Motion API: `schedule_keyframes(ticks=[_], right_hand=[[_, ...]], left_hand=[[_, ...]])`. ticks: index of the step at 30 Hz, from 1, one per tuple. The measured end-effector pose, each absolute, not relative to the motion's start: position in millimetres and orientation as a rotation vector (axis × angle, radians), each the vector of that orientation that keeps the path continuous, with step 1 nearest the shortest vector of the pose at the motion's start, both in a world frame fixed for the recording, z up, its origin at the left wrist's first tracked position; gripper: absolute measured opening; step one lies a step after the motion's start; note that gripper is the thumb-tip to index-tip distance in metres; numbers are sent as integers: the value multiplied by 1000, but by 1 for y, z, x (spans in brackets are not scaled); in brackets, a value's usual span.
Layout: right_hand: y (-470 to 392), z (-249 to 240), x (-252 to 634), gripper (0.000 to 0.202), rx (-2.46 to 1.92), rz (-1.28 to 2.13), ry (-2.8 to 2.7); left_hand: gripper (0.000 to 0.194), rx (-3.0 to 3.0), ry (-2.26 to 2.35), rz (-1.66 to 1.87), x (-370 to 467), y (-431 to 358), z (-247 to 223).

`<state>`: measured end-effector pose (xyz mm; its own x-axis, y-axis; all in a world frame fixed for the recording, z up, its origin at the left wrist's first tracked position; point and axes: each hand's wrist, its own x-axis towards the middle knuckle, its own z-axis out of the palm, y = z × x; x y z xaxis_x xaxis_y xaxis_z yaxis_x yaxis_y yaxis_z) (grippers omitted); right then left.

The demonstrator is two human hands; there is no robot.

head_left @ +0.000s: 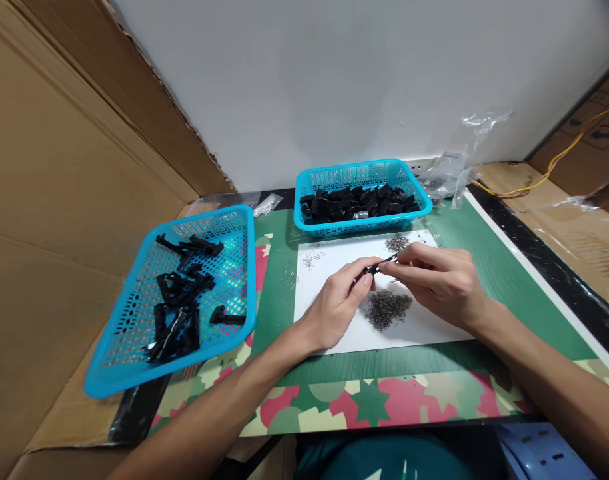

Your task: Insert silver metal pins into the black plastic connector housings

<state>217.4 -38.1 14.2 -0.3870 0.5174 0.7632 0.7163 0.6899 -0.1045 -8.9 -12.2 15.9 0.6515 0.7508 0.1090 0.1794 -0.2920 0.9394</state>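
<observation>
Gripping a black part (372, 269) in the left hand (337, 301) above the white paper (309, 283) near its far edge, pinching it with the right hand (447, 280), seemingly fitting something tiny, next needing steady care.

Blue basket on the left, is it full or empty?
Neither: it's partly filled. Black parts lie scattered in the blue basket, and its mesh floor shows between and beside them.

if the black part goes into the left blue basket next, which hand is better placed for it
Left, I'd judge: the left hand holds the black part and is nearer the left blue basket. The right hand, also at the part, is farther from that basket.
</observation>
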Motion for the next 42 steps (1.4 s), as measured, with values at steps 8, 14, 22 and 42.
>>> schedule_keyframes(ticks=[8,14,22,42], right_hand=[[-39,17,215,23,-961,-310,-2098],[-41,21,211,20,-915,-335,-2095],[-42,20,210,16,-900,-334,-2104],[-38,19,215,21,-894,-393,-2071]], left_hand=[[42,1818,765,700,-9,-13,13],[38,1774,729,725,-8,-11,11],[32,1772,742,741,-8,-10,12],[44,1899,840,710,-9,-13,13]])
